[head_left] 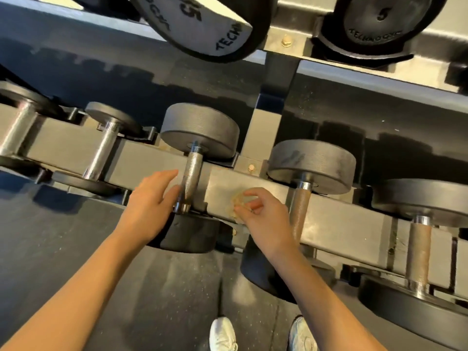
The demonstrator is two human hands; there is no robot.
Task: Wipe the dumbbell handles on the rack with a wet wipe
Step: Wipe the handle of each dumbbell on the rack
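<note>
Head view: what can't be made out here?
All head view.
- wet wipe: mostly covered by the right grip pinching it; wetness unclear.
- left grip: contact with the knurled handle unclear; fingertips end at its edge.
- upper dumbbell: cut by the top edge.
- rightmost dumbbell: cut by the right edge.
</note>
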